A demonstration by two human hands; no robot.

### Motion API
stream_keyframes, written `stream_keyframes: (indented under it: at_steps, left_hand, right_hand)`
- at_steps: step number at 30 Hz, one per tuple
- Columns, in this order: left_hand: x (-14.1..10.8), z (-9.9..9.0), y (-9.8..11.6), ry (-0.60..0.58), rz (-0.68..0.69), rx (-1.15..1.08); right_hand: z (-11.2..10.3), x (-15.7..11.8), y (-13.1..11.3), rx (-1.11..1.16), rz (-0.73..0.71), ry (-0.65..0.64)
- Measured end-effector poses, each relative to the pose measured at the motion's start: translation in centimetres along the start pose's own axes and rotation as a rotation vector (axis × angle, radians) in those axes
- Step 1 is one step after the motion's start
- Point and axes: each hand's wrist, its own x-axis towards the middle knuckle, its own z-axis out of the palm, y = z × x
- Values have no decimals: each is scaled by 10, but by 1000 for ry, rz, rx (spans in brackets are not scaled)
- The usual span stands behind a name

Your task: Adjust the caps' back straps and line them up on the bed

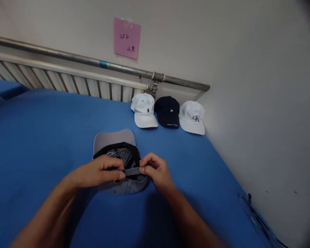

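Observation:
A grey cap (115, 137) lies upside down on the blue surface, its brim pointing away from me and its black inner band showing. Its grey back strap (132, 171) stretches between my two hands. My left hand (103, 170) pinches the strap's left end near the buckle, thumb and fingers pressed together. At the right end, my right hand (155, 168) grips the strap between thumb and forefinger. Parts of the cap's left side are hidden behind my left hand.
A white cap (145, 119), a dark navy cap (167, 112) and another white cap (192, 117) stand in a row at the back of the blue surface (54, 127). Behind are a radiator (80, 84) and pipe (74, 57). Glasses (258, 218) lie at the right edge.

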Motion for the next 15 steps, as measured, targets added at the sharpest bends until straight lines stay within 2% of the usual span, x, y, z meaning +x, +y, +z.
stream_keyframes:
  at_steps: [3, 10, 15]
  left_hand:
    - [3, 1, -1, 29, -15, -10]
    - [6, 5, 2, 110, -10, -163]
    - [4, 6, 0, 154, 26, -254]
  right_hand:
    - [-2, 1, 1, -15, -17, 1]
    - [-1, -9, -12, -222, -97, -117]
    - [-5, -6, -10, -136, -78, -108]
